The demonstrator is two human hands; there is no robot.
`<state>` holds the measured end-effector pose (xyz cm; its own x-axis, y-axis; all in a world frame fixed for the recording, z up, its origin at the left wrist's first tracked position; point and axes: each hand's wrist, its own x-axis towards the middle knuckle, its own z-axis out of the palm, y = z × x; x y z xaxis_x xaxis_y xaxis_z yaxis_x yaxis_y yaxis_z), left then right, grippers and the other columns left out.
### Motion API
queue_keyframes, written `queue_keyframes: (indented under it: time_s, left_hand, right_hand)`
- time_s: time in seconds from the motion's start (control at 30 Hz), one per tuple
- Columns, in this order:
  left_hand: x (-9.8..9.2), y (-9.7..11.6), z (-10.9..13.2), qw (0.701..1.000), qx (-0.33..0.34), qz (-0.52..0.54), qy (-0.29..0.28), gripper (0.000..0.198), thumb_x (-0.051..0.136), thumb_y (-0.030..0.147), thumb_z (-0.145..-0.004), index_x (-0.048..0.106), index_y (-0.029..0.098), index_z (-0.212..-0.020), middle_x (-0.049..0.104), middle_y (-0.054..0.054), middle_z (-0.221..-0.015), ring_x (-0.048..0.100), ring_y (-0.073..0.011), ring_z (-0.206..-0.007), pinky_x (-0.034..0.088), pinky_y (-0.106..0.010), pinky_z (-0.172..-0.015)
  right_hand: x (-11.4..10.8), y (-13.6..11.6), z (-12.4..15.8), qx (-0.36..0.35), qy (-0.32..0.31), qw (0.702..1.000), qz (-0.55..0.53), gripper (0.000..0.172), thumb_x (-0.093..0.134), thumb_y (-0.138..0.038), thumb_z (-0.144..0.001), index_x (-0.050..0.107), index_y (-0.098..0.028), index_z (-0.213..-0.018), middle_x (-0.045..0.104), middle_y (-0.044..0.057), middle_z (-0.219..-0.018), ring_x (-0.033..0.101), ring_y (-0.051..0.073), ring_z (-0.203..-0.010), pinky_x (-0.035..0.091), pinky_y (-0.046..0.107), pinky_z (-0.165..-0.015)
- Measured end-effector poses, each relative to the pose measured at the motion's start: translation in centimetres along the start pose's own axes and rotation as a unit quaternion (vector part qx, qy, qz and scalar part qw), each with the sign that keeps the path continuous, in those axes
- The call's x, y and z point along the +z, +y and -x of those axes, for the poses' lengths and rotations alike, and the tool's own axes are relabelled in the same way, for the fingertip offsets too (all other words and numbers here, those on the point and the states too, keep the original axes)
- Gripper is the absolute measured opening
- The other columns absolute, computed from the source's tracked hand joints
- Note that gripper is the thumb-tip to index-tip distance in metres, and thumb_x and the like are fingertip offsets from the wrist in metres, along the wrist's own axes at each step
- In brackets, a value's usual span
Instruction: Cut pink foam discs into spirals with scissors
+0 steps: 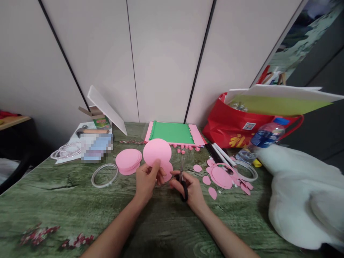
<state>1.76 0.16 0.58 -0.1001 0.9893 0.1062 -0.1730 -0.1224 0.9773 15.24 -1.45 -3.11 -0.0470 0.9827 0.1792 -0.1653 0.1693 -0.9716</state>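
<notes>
My left hand [147,179] pinches a pink paper circle [157,151] between thumb and fingers, above the middle of the table. A smaller rounded pink piece [168,171] shows just below that circle; whether the two are joined I cannot tell. My right hand [191,188] is closed around black-handled scissors [184,186], their blades pointing up and away, just right of the small piece and apart from the large circle. Left of my left hand lies a stack of pink paper circles [128,161]. Pink offcuts and circles [221,176] are scattered to the right of my right hand.
Green and pink sheets [170,131] lie at the back, with small pink rolls [183,152] in front. Tape rolls [104,175] lie on both sides. A red bag [223,123], a water bottle [264,138] and a white bulky object [298,200] occupy the right side.
</notes>
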Motion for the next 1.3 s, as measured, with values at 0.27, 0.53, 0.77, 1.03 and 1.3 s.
queue_keyframes:
  time_s: [0.27,0.53,0.77,1.03,1.3]
  left_hand:
    - [0.5,0.0,0.8,0.998,0.051,-0.024,0.002,0.034,0.055,0.035,-0.080,0.059,0.013,-0.054,0.056,0.001,-0.044,0.049,-0.0087,-0.037,0.038,-0.019,-0.039]
    - [0.4,-0.2,0.6,0.993,0.059,-0.091,0.053,0.032,0.061,0.035,-0.074,0.054,0.014,-0.051,0.052,0.003,-0.041,0.044,-0.0081,-0.039,0.036,-0.019,-0.040]
    - [0.8,0.4,0.9,0.987,0.058,-0.146,0.041,0.024,0.065,0.031,-0.068,0.058,0.014,-0.051,0.053,0.004,-0.042,0.046,-0.0089,-0.041,0.037,-0.019,-0.042]
    - [0.9,0.7,1.1,0.986,0.018,-0.161,0.039,0.032,0.064,0.035,-0.066,0.056,0.014,-0.043,0.049,0.003,-0.035,0.045,-0.0097,-0.035,0.036,-0.019,-0.037]
    - [1.2,1.1,1.4,0.987,0.017,-0.155,0.031,0.026,0.066,0.030,-0.065,0.060,0.015,-0.045,0.058,0.000,-0.040,0.049,-0.0112,-0.036,0.038,-0.020,-0.037]
  right_hand:
    - [0.7,-0.1,0.8,0.018,-0.137,0.989,-0.056,0.036,0.076,-0.041,-0.063,0.053,-0.019,-0.080,0.053,-0.003,-0.068,0.045,0.012,-0.059,0.034,0.023,-0.055]
    - [0.8,-0.9,0.8,0.042,-0.158,0.985,-0.048,0.042,0.076,-0.046,-0.060,0.052,-0.020,-0.083,0.053,-0.003,-0.066,0.045,0.012,-0.056,0.035,0.024,-0.054]
    - [0.9,-0.7,1.0,0.049,-0.149,0.984,-0.081,0.046,0.078,-0.039,-0.060,0.048,-0.020,-0.088,0.055,-0.003,-0.071,0.047,0.011,-0.058,0.036,0.023,-0.056]
    - [0.7,-0.2,0.7,0.029,-0.134,0.984,-0.114,0.044,0.078,-0.041,-0.061,0.047,-0.021,-0.085,0.057,-0.001,-0.076,0.049,0.013,-0.067,0.038,0.024,-0.061]
    - [1.1,-0.7,0.9,0.031,-0.128,0.985,-0.116,0.043,0.076,-0.043,-0.062,0.047,-0.021,-0.083,0.053,-0.001,-0.075,0.048,0.013,-0.065,0.038,0.025,-0.061]
